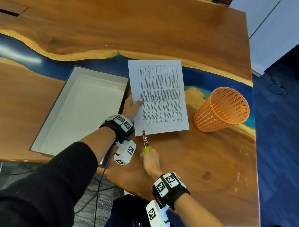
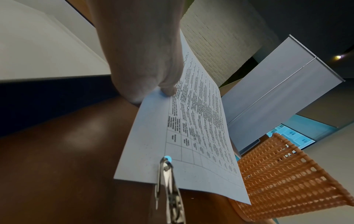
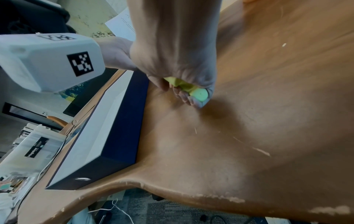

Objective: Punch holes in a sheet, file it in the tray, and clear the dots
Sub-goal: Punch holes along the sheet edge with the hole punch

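White sheet (image 1: 160, 96): left hand (image 1: 131, 106) pinches its left edge.
Hole punch (image 1: 145, 140): right hand (image 1: 150, 161) grips it, on sheet's near edge.

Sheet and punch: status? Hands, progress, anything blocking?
Left hand pinches sheet at its left edge. Right hand grips punch, nose over sheet's near edge. Tray holds no sheet yet; basket stands clear.

Your table (image 1: 185, 170) is glossy varnished wood with smooth blue resin; its near edge is chipped. The sheet (image 1: 166, 75) is matt printed paper, the punch (image 1: 144, 138) shiny metal, the basket (image 1: 222, 110) orange plastic mesh.
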A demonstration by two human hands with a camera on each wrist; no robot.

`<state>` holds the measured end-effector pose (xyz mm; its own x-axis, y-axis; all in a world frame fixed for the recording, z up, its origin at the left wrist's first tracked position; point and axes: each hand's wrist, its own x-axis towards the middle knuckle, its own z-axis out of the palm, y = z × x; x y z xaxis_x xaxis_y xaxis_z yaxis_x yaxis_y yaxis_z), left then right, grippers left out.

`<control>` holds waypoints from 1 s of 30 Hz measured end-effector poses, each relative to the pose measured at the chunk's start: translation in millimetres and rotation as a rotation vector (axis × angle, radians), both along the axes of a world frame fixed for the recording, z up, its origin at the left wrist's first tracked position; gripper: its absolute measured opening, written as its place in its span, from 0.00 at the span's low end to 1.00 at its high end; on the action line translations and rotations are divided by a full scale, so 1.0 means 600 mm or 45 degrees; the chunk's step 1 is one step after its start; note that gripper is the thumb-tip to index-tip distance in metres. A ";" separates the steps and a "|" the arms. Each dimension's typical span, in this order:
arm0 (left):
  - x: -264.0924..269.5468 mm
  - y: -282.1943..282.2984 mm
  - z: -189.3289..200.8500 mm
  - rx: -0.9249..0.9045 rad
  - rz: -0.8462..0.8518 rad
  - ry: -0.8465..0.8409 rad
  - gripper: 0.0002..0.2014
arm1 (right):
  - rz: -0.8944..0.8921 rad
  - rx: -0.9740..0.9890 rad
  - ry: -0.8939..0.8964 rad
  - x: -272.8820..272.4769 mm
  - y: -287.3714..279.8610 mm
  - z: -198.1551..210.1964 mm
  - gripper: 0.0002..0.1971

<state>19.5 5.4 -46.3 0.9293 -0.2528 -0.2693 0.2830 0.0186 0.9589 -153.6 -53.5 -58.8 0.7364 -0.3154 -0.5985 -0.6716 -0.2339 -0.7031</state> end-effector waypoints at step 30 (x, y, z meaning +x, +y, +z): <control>0.004 0.007 0.009 0.033 0.051 -0.006 0.23 | 0.041 0.160 -0.296 -0.009 -0.011 0.022 0.44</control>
